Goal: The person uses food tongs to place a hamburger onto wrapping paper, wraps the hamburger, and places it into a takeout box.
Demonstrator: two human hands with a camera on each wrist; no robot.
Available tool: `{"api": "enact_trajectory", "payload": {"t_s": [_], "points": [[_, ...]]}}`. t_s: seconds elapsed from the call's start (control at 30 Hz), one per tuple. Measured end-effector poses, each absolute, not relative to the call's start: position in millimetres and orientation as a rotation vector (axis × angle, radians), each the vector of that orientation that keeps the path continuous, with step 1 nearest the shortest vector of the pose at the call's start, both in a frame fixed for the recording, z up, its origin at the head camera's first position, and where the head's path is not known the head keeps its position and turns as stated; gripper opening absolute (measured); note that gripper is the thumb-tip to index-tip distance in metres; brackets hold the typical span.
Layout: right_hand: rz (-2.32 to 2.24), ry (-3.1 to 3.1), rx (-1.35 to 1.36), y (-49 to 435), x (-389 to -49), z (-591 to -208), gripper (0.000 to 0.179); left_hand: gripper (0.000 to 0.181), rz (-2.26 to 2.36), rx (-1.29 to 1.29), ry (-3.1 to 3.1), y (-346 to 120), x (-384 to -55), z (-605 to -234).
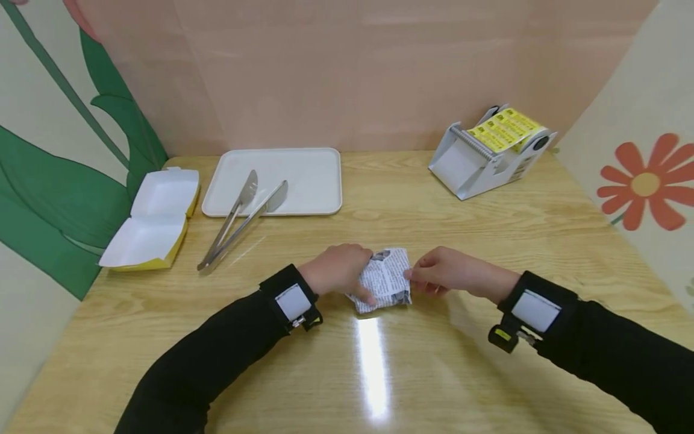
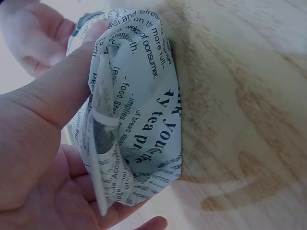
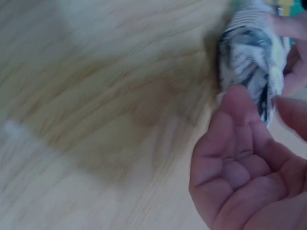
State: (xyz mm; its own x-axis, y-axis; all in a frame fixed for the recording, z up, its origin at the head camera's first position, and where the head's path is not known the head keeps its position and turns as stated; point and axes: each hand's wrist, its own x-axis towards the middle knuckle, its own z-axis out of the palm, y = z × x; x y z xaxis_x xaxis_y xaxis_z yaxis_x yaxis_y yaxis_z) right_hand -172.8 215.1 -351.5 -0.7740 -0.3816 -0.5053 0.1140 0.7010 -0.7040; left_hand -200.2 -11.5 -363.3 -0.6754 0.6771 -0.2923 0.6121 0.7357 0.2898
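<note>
A small packet wrapped in newsprint-patterned paper lies on the wooden table. My left hand grips its left side, thumb over the top. Folded paper at one end of the packet shows close up in the left wrist view, with the left fingers curled round beneath. At the opposite end is my right hand, its fingertips at the paper's edge. In the right wrist view the right fingers bend loosely against the crumpled end, and the blurred thumb stands apart from them. What the wrapping contains is hidden.
An opened yellow-and-white takeaway box sits at the left. Metal tongs lean on a white tray at the back. A label dispenser with a yellow roll stands at the back right, near the wall.
</note>
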Motion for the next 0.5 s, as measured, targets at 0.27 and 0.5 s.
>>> {"api": "enact_trajectory", "payload": {"t_s": [0.27,0.5], "points": [[-1.136,2.137,-0.058,209.0,-170.3,-353.7,0.025,0.074,0.272,0.972,2.546,-10.7,-201.2,-364.6],[-1.231,2.086,-0.023,206.7,-167.1,-352.6,0.018,0.082,0.240,0.991,2.535,-11.0,-201.2,-360.2]]}}
